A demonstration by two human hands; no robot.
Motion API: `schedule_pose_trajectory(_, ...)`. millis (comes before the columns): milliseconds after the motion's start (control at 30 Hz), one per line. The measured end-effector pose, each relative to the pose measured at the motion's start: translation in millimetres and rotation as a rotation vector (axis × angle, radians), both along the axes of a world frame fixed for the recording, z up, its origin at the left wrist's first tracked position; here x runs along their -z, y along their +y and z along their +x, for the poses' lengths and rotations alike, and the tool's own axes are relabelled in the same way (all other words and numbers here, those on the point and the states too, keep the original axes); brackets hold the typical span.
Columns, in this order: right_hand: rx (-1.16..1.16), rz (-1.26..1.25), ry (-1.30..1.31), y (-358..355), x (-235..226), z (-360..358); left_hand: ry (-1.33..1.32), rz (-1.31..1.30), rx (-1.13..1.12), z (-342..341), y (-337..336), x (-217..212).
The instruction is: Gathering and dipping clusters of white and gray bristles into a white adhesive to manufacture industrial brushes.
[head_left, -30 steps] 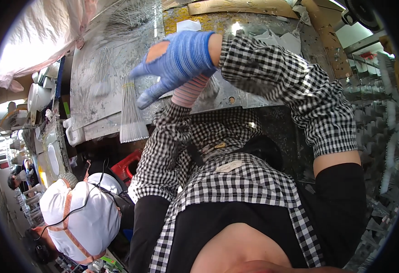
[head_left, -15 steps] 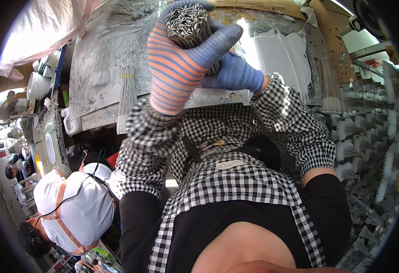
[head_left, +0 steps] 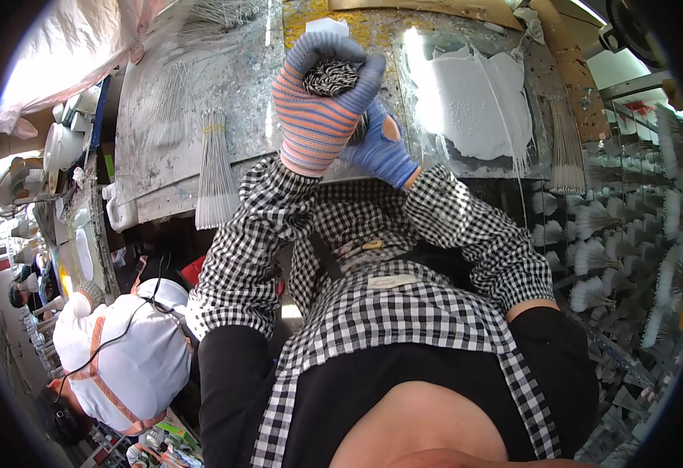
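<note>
Striped left hand and blue right hand curl fingers tight around an upright wire bundle.

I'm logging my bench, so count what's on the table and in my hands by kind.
Gloved hands: 2, left hand and right hand
Black-and-white bundle in both hands: 1
Tied stick bundles: 2, one left, one right
White paste patch: 1
Total: 6

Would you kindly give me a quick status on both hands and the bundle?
Left hand and right hand both closed around the black-and-white bundle. Held above the paint-spattered bench. Nothing blocking.
</note>
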State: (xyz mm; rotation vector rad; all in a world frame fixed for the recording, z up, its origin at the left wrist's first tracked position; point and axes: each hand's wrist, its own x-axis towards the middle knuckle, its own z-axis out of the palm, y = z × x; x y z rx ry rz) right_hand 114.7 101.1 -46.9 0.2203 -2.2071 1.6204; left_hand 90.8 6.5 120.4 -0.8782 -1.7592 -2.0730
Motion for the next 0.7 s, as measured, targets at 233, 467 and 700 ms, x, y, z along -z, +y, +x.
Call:
schedule_pose_trajectory(233, 0.047, 0.025, -0.092, 0.8, -11.3, 11.7, -0.223, 0.072, 0.061, -1.9, -2.8, 2.5)
schedule_pose_trajectory(467, -0.026, 0.16, -0.075, 7.5, -10.0, 2.6, -0.275, 0.077, 0.108, -0.4, -2.4, 40.8)
schedule_pose_trajectory(700, -0.164, 0.117, -0.162, 21.3, -32.2, -17.7, 0.085, -0.301, 0.16, -16.0, -13.3, -26.3)
